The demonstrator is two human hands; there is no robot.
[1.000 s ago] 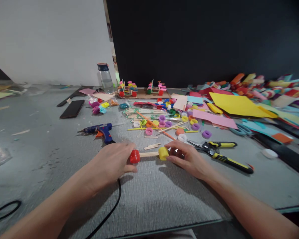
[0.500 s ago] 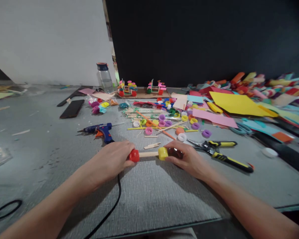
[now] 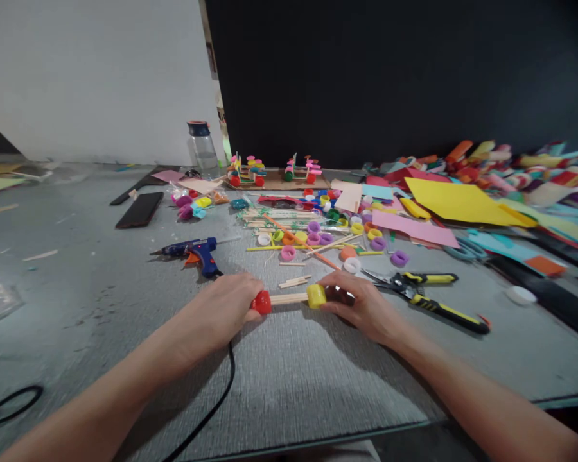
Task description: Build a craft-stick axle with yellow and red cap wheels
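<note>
My left hand (image 3: 231, 305) is closed round a red bottle cap (image 3: 262, 302). The fingers of my right hand (image 3: 359, 301) grip a yellow bottle cap (image 3: 316, 296); a dark, shiny patch shows between thumb and fingers, and I cannot make out what it is. Thin wooden sticks (image 3: 289, 299) run side by side between the two caps, just above the grey table (image 3: 289, 378). Behind them lie a few short stick pieces (image 3: 295, 282). Left of these rests a blue glue gun (image 3: 200, 253), its black cord passing under my left wrist.
Yellow-handled pliers (image 3: 414, 292) lie beside my right hand. Coloured caps (image 3: 377, 244), wrapped sticks (image 3: 279, 221) and paper sheets (image 3: 467, 200) spread across the back. Two small wheeled models (image 3: 247, 172) and a bottle (image 3: 201, 147) stand farther off. A black phone-like slab (image 3: 139, 210) lies left.
Both hands stay almost in place. The red cap has shifted very slightly to the right with my left hand, and the yellow cap has barely moved.
</note>
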